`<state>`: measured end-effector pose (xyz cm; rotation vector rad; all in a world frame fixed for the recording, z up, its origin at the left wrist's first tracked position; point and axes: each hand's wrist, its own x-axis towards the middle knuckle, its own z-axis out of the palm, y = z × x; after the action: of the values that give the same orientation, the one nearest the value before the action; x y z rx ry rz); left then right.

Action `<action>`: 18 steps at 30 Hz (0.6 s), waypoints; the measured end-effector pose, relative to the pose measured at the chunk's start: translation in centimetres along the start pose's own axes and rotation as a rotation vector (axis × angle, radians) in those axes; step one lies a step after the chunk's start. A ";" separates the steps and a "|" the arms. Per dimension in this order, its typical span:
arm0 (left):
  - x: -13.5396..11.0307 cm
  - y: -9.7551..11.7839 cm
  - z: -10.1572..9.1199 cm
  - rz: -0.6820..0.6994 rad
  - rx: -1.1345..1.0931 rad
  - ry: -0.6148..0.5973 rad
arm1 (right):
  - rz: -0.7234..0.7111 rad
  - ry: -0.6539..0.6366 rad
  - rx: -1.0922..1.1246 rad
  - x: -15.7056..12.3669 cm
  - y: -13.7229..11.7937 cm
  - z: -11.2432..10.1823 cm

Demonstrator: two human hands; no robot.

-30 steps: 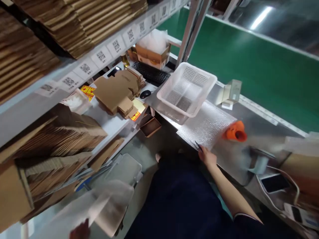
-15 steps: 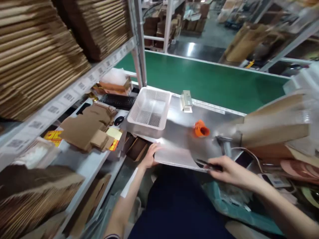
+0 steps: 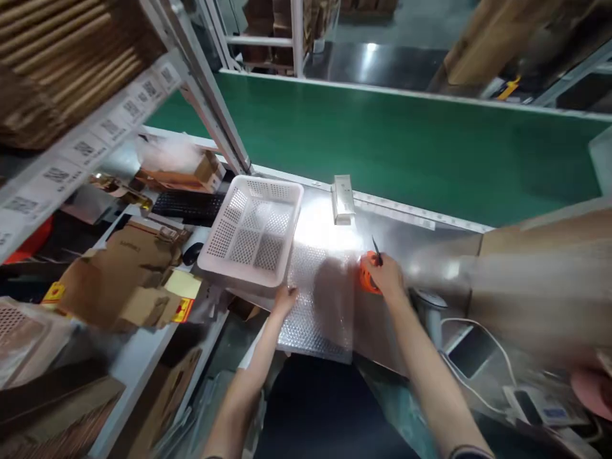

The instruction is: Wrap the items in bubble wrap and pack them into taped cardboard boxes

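Note:
A sheet of clear bubble wrap (image 3: 318,312) lies flat on the metal table in front of me. My left hand (image 3: 285,299) pinches its left edge, close to the front corner of a white plastic basket (image 3: 248,229). On the sheet's right side, my right hand (image 3: 385,274) is closed over an orange tape dispenser (image 3: 366,277), which still touches the table. The same hand keeps a slim black cutter (image 3: 377,248) between its fingers, its thin tip pointing up and away. Behind the sheet stands a small pale box (image 3: 343,199).
A green conveyor belt (image 3: 382,134) runs across behind the table. At right are a scanner on a stand (image 3: 430,312), a phone (image 3: 471,350) with a white cable, and a big carton (image 3: 540,274). Flattened cardboard (image 3: 109,274), a mouse (image 3: 192,254) and a keyboard (image 3: 189,207) sit left.
The bubble wrap now lies flat along the table. My right hand has moved forward and left, from the table's front edge onto the orange tape dispenser, keeping the cutter. The view has shifted.

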<state>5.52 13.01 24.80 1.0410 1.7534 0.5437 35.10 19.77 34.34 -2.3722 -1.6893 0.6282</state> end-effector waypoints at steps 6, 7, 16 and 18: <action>0.4 1.4 2.2 -0.044 0.188 0.188 | 0.042 0.181 0.165 -6.4 7.0 7.1; 0.1 1.6 2.8 -0.027 0.213 0.221 | 0.026 0.165 0.170 -6.5 7.8 7.6; -1.7 2.5 6.6 0.296 0.682 0.414 | 0.061 0.414 0.110 -0.7 12.3 3.9; -2.2 2.6 7.4 0.459 0.813 0.346 | -0.031 0.454 0.135 2.0 9.6 2.1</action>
<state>13.54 11.84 24.82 2.0471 2.1024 0.2809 43.04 18.02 28.51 -2.1768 -1.4317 0.1694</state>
